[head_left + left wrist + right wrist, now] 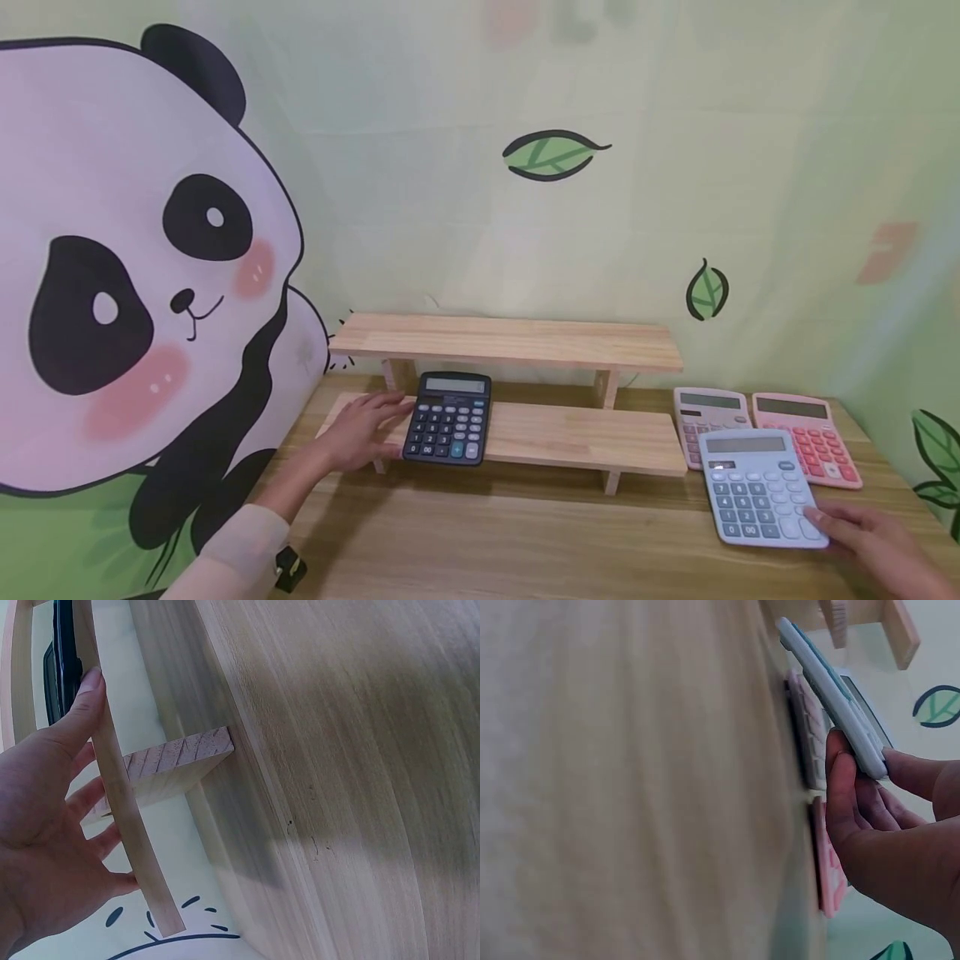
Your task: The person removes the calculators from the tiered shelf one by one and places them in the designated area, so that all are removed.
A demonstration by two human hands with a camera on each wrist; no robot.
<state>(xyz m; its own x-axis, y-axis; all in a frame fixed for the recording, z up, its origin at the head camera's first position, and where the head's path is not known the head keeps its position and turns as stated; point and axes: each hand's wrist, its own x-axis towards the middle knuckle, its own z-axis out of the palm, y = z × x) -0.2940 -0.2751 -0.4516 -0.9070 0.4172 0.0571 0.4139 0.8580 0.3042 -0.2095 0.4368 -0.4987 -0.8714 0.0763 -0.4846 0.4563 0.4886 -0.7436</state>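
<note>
A black calculator (447, 419) leans, display up, on the lower shelf of a wooden two-tier stand (570, 435). My left hand (366, 432) is at its left edge, fingers spread and loosely bent. In the left wrist view the thumb (91, 680) reaches the calculator's lower edge beside the shelf board. With my right hand (896, 817) I pinch a light blue calculator (757, 492) at its lower right corner, thumb on the front and fingers behind. The right wrist view has it tilted and raised off the table.
Behind the blue calculator, a pale pink calculator (686, 408) and a brighter pink calculator (825, 454) lie on the wooden table (480, 542), right of the stand. The stand's upper shelf (510, 337) runs close to a wall cloth printed with a panda (202, 125) and leaves.
</note>
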